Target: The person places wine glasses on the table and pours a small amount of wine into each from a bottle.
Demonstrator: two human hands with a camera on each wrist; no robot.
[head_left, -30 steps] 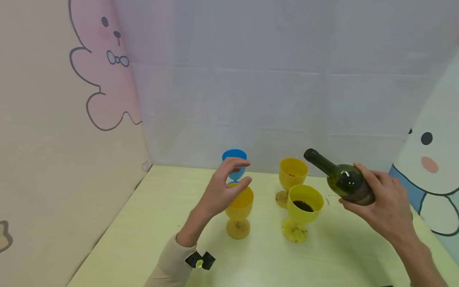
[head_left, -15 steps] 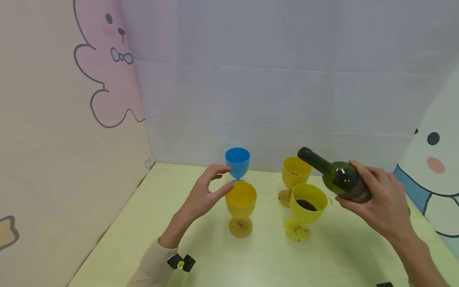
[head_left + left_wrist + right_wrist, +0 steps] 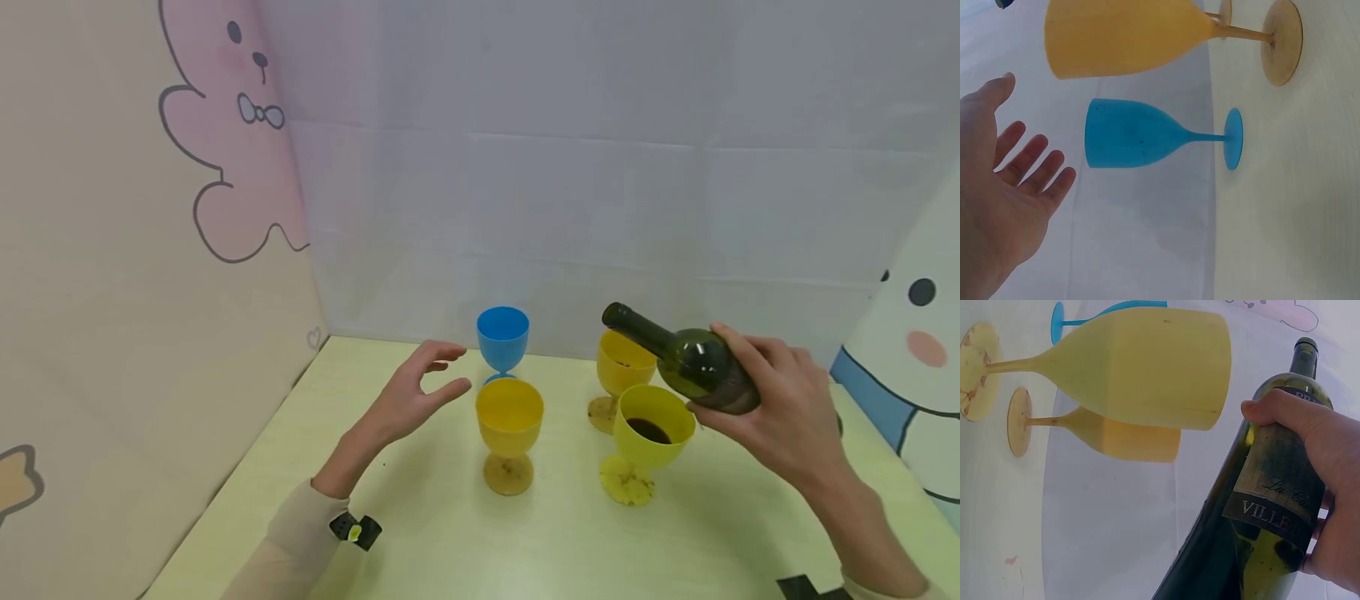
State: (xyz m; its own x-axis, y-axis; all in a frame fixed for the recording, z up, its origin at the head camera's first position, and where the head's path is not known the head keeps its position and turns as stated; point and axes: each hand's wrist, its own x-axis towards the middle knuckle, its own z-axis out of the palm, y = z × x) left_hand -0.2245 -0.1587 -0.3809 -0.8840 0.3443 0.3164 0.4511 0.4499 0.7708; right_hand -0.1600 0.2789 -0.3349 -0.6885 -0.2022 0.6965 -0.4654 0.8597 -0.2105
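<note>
A dark green wine bottle (image 3: 701, 367) is held in my right hand (image 3: 783, 404), its neck tilted up toward the left. In the right wrist view the thumb and fingers wrap round the labelled body of the bottle (image 3: 1279, 481). Just left of that hand stands a yellow goblet (image 3: 654, 425) with dark liquid inside. Behind it, an orange-yellow goblet (image 3: 622, 363) is partly covered by the bottle. My left hand (image 3: 405, 396) hovers with loosely bent fingers and holds nothing. To its right are another orange goblet (image 3: 510, 417) and, farther back, a blue goblet (image 3: 502, 337).
All the goblets stand upright on a pale table (image 3: 450, 550). A hanging cloth (image 3: 480, 192) closes off the back, and a wall with a pink cartoon bear (image 3: 247, 167) runs along the left. Reddish stains (image 3: 1011, 560) mark the tabletop at the right.
My left hand has drawn back leftward from over the orange goblet, uncovering the blue one. The bottle in my right hand has shifted left, its neck now overlapping the rear goblet.
</note>
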